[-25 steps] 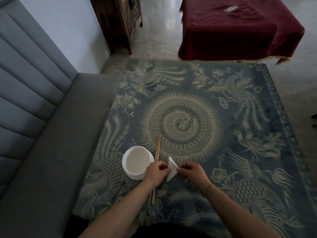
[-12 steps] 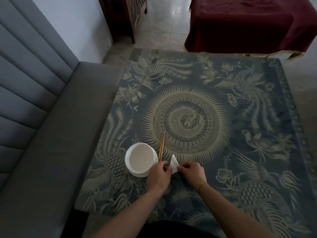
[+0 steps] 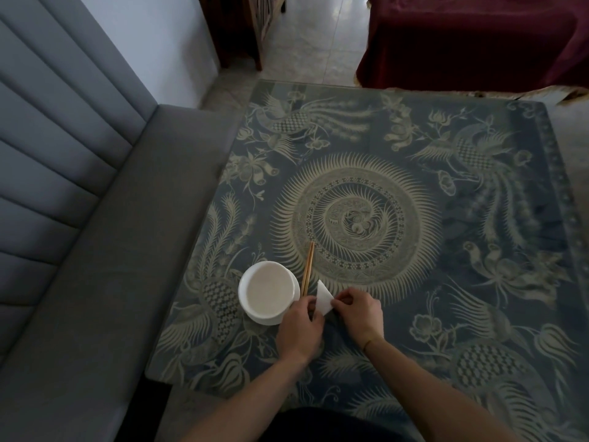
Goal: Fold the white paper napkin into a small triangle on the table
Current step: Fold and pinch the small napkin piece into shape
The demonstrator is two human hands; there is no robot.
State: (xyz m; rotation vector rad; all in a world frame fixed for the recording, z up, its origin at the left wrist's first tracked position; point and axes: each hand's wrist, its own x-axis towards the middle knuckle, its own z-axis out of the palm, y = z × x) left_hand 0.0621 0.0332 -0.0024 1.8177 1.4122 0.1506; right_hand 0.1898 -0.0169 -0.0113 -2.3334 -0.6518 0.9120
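Both grips pinch the white paper napkin: my left hand anchors one corner, my right hand aligns the triangle's edge for creasing.

Dim, unevenly lit wide-angle view.
Daylight is admitted from the far tiled floor, where glare is seen; the near table is left in shadow. Straight lines are bowed at the edges, and fine detail is softened.
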